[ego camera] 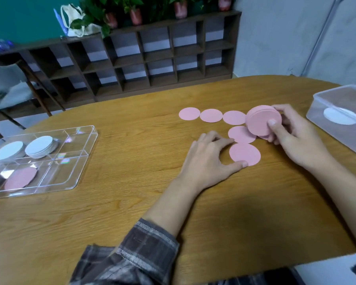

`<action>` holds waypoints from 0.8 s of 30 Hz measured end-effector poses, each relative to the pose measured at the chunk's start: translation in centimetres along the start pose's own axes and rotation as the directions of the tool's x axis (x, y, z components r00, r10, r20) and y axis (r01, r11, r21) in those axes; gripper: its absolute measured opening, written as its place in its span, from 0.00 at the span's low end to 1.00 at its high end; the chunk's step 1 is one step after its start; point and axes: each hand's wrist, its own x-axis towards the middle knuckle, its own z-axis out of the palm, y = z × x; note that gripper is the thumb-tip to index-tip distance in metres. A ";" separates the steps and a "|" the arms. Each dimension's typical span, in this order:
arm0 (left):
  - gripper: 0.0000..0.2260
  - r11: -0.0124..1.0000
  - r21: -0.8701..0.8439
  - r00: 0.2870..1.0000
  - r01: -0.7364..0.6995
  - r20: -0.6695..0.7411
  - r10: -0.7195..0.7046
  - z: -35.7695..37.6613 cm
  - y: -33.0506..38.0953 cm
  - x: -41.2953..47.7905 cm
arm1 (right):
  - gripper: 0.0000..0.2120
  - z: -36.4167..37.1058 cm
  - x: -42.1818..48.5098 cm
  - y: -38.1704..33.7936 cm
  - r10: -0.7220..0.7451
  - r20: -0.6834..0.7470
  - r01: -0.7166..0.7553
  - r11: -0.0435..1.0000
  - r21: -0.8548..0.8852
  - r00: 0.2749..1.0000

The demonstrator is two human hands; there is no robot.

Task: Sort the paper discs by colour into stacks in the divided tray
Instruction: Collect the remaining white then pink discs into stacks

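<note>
Right grip (292,136): closed round a thick pink stack (260,120), thumb across its face and fingers behind, the stack tilted on edge just above the tabletop (132,202). Left grip (210,159): fingers bent, thumb tip on the near edge of the nearest loose disc (245,154) and fingertips at its far left edge; that disc lies flat, and it appears lightly pinched rather than lifted. A second loose disc (242,134) lies just beyond it, partly under the held stack, and a row of three pink discs (211,115) lies side by side further back. The divided tray (84,153) sits well apart at the left, holding two white stacks (40,146) in the rear compartments and a pink disc (21,177) in a near one. A clear lidded box (337,112) with a white disc inside stands at the right. Assessment: the discs are thin paper, very light, easily creased and hard to lift from a flat surface; single discs are best slid or nipped at the rim, while a stack should be gripped across its edges, firmly enough to stop sheets fanning out.
</note>
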 end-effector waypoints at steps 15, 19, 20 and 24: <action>0.10 0.775 -0.630 0.978 0.059 -0.121 -0.173 -0.2 0.3 1.4 | 0.11 1.4 0.7 -0.3 0.021 0.033 -0.022 1.000 0.019 0.999; 0.06 0.787 -0.617 0.947 -0.019 -0.264 -0.184 -0.1 0.2 1.4 | 0.11 2.4 0.4 -1.0 -0.010 0.129 0.002 0.998 0.063 0.992; 0.06 0.801 -0.597 0.939 -0.033 -0.294 -0.180 -0.1 0.1 1.4 | 0.12 2.6 0.4 -1.1 -0.016 0.149 0.006 0.997 0.072 0.989; 0.06 0.828 -0.561 0.921 -0.024 -0.335 -0.200 0.3 0.1 1.4 | 0.14 3.1 0.2 -1.5 -0.016 0.182 -0.003 0.994 0.106 0.983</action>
